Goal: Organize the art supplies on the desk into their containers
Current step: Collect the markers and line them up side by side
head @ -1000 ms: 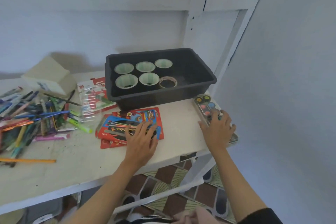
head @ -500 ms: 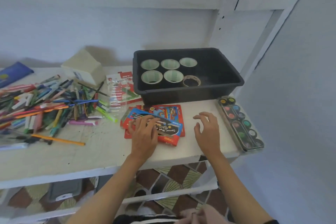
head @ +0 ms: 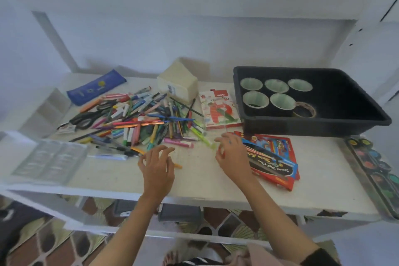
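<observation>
The left hand [head: 158, 168] hovers just over the desk [head: 205, 181] with its fingers loosely curled, and as far as the blur lets me see it holds nothing; an orange pencil [head: 178, 166] lies just beside it. The right hand [head: 234, 157] is also loosely curled and empty, close to the red pencil packs [head: 272, 157]. Behind both hands the pile of pens and markers [head: 146, 123] lies loose on the desk, with the blue pencil case [head: 96, 87] at the back left and the black bin [head: 345, 123] holding the tape rolls [head: 255, 99] at the right.
</observation>
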